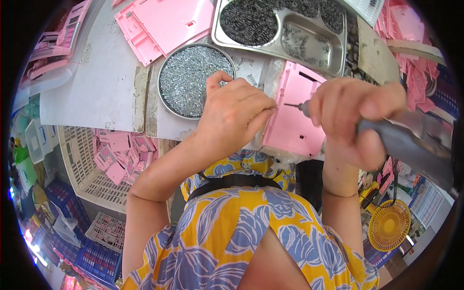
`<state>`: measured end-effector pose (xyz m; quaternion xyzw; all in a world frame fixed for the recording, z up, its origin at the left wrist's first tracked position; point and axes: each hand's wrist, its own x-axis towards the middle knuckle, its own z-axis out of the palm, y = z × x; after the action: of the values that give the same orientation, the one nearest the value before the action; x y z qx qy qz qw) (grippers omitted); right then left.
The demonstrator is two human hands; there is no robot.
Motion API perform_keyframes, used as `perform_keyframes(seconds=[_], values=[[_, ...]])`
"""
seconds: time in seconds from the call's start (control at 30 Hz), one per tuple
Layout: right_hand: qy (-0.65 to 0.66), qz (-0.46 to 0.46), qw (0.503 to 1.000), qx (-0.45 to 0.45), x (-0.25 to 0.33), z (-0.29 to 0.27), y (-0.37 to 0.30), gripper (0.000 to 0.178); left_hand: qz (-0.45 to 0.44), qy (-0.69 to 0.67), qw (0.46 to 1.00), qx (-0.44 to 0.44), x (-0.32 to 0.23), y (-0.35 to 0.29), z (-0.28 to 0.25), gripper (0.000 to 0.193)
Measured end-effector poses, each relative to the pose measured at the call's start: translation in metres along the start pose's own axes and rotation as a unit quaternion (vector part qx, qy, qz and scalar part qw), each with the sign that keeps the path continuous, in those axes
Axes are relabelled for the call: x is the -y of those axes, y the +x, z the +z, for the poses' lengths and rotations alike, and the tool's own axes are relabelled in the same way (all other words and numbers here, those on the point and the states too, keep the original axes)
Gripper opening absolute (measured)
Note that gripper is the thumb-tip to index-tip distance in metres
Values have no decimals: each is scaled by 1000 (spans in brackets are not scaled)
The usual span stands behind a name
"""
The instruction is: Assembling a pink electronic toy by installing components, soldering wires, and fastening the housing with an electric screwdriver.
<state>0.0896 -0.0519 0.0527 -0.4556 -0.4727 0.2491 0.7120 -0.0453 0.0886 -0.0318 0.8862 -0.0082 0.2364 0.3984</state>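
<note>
My right hand [350,104] is wrapped round a dark electric screwdriver [411,145], whose thin bit points left over a pink plastic housing [292,128]. This flat housing lies on the bench in front of me. At its left edge, my left hand [234,106] has thumb and fingertips pinched together; whatever is between them is too small to make out. Just left of that hand, and partly behind it, stands a round metal dish [161,96] full of small silvery screws [191,72]. The screwdriver bit is a short way from my left fingertips.
Behind the housing is a steel tray [217,36] with dark small springs [249,24]. Larger pink panels [169,24] lie at the back left. A pale plastic crate [79,159] of pink parts stands lower left. A yellow basket [389,224] is at lower right.
</note>
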Motion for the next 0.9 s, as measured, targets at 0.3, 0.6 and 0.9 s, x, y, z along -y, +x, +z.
perform_keyframes(seconds=[0.3,0.6,0.9], values=[[19,8,999,-39,14,17,-25,26,19,-2,999,27,-16,-4,3,16],[101,58,993,-32,2,35,-60,26,81,84,981,153,-9,-11,-7,38],[-57,9,998,33,-17,46,-64,19,58,80,986,134,-7,-19,2,29]])
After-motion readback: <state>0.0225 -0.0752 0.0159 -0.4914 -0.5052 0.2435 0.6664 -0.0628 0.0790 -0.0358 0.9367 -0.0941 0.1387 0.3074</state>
